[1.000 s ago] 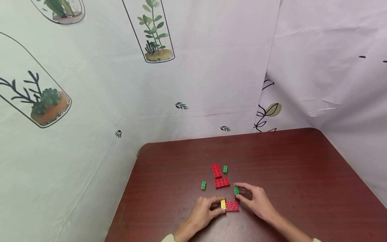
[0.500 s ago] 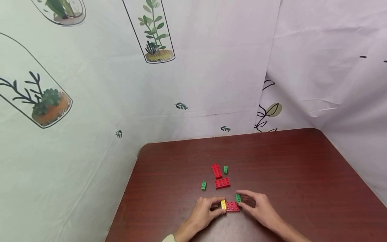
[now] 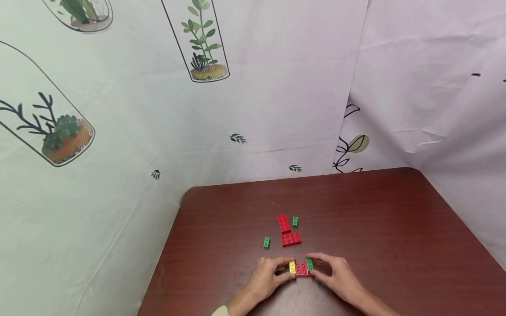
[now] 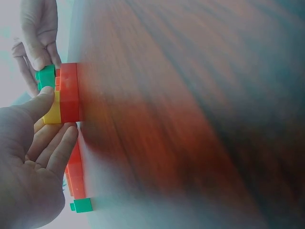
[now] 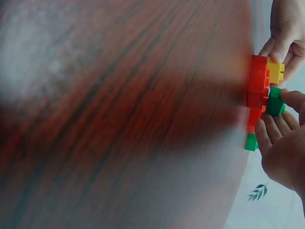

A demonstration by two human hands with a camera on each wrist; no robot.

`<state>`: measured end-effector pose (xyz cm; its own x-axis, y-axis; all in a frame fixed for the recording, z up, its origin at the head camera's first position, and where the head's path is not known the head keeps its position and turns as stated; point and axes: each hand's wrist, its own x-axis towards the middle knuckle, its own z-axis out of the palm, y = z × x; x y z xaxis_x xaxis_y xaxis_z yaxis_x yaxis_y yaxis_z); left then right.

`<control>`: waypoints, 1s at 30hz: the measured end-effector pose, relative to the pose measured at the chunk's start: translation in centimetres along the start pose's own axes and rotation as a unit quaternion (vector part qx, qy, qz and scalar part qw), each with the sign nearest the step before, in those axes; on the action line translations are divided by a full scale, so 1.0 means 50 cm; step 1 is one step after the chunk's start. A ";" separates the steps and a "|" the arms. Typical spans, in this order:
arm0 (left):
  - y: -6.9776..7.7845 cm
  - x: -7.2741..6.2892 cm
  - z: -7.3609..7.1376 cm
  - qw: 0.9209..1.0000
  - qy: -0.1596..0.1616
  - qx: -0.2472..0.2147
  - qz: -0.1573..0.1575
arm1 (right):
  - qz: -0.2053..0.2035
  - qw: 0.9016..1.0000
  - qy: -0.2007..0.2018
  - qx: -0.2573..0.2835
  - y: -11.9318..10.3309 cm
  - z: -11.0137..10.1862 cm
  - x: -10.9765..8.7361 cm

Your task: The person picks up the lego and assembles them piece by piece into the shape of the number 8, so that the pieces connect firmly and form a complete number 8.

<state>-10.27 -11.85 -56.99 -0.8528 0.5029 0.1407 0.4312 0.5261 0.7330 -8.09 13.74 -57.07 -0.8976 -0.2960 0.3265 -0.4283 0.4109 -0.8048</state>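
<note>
A red building brick [image 3: 301,269] lies on the table near its front edge. On its left end sits a small yellow brick [image 3: 292,267], pinched between the thumb and fingers of my left hand [image 3: 268,277]. My right hand [image 3: 338,275] pinches a small green brick [image 3: 310,264] over the red brick's right end. In the right wrist view, that green brick [image 5: 275,101] is at the red brick's studs, slightly tilted; whether it is seated cannot be told. Between yellow and green, several red studs show.
Farther back lie a red brick [image 3: 290,239] and another red brick [image 3: 283,223] set lengthwise. One green brick [image 3: 294,221] is beside them, another green brick [image 3: 266,242] to their left. Printed cloth [image 3: 276,109] hangs behind the dark wooden table [image 3: 375,219].
My right hand has brought the green brick toward me, from beyond the red brick's right end to over that end. The left hand stays on the yellow brick.
</note>
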 end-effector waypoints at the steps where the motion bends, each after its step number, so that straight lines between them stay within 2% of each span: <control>1: 0.000 0.000 0.000 1.000 0.000 0.001 0.001 | 0.004 1.000 -0.004 0.002 -0.001 0.000 0.000; 7: 0.000 0.000 0.000 1.000 -0.004 -0.006 -0.009 | 0.039 0.999 -0.030 0.015 -0.004 -0.003 0.001; 16: -0.001 0.000 0.001 1.000 0.001 -0.003 0.000 | 0.048 0.998 -0.028 -0.028 -0.005 -0.001 0.002; 20: 0.001 0.000 0.000 1.000 -0.004 -0.015 -0.005 | 0.063 0.997 -0.028 -0.016 -0.004 0.000 0.000; 30: 0.001 0.001 0.000 1.000 -0.003 -0.004 -0.007 | 0.083 0.995 -0.021 0.044 0.002 0.002 -0.008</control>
<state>-10.29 -11.83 -56.96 -0.8565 0.5004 0.1266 0.4173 0.5270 0.7404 -7.76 13.82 -57.35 -0.9496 -0.2659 0.1658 -0.2616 0.3814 -0.8866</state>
